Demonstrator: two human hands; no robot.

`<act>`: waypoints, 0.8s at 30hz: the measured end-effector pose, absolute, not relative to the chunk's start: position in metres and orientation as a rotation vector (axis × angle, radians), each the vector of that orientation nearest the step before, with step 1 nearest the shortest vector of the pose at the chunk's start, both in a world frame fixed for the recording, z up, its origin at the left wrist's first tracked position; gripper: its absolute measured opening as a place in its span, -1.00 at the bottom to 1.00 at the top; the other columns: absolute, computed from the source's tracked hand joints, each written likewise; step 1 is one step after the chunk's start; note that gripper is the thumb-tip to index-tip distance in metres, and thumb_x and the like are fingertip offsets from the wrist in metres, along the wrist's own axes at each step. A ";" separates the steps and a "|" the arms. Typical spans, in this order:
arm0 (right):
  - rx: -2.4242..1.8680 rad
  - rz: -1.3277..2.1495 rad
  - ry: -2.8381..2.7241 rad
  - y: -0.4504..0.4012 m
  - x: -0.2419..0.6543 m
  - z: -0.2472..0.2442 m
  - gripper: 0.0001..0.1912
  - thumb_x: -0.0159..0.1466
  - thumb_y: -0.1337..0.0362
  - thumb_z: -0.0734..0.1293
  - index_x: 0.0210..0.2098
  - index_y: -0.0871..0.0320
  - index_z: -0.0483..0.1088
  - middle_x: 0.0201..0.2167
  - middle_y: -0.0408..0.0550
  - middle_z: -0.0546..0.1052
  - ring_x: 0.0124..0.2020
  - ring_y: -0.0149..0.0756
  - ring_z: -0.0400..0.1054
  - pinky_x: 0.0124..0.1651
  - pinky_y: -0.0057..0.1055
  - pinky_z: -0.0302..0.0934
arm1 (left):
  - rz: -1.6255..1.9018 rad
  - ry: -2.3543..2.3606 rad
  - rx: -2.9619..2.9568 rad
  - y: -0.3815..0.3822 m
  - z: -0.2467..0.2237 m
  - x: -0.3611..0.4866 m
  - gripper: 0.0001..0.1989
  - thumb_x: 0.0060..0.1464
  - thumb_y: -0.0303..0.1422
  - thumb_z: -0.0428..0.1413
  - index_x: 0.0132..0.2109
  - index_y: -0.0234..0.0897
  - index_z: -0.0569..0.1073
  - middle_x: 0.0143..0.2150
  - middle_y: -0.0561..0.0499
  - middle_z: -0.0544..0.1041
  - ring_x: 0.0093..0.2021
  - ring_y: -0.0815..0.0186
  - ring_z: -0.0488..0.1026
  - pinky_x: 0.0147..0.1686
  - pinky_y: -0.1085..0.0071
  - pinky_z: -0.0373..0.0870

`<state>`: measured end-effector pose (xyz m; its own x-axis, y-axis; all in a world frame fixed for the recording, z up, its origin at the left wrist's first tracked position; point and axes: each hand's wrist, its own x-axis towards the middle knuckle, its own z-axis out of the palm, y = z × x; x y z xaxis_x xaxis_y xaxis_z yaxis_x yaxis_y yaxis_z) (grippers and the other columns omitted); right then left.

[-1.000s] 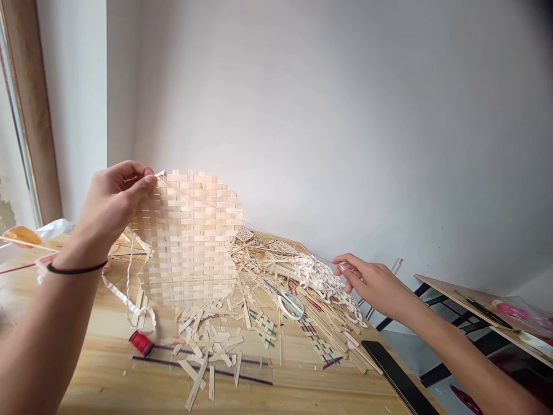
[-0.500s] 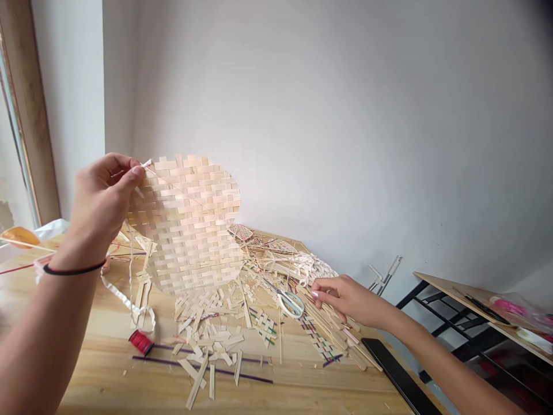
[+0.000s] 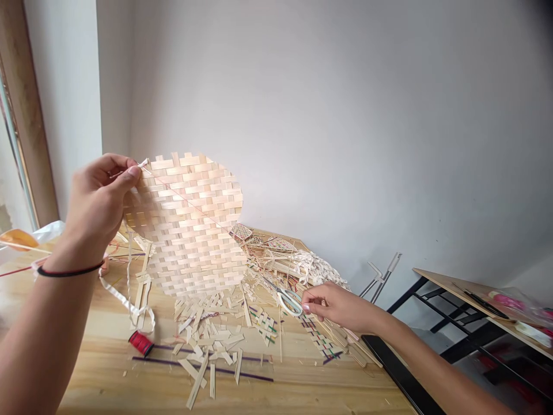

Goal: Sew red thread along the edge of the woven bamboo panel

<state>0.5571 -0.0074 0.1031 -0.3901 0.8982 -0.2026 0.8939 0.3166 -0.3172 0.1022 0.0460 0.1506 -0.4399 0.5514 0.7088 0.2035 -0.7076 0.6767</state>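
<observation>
While both hands are raised over the worktop, the scene reads as follows.

Left hand: the left hand is up in front of the wall, thumb and forefinger pinched together on the top left edge of the woven panel, where a short white tip sticks out.
Woven panel: a flat, roundish mat of pale strips, held upright above the worktop, its lower edge near the litter of strip offcuts.
Thread: a thin pink thread runs from the left pinch slantwise down across the panel's face toward the right hand.
Right hand: the right hand is low, over the pile of loose strips, fingers curled in with the tips together just beside the scissors; whether they touch the scissors or grip the thread I cannot tell.
Scissors: white-handled, lying on the strip pile.
Red spool: a red spool lies on the worktop below the panel, near a white ribbon.
Dark bar: a flat black bar lies along the worktop's right edge, under the right forearm.
</observation>
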 end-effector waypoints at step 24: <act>-1.806 0.167 -2.373 -0.001 0.568 0.101 -0.47 0.47 0.02 0.05 -0.10 0.11 0.58 -0.34 0.00 0.62 -0.36 -0.17 0.43 -0.23 -0.32 0.22 | 2.212 0.906 1.349 0.043 0.155 0.105 -0.96 -0.01 -0.47 0.26 -0.37 -0.32 0.54 -0.53 0.06 0.39 -0.60 0.42 0.24 -0.65 0.46 0.06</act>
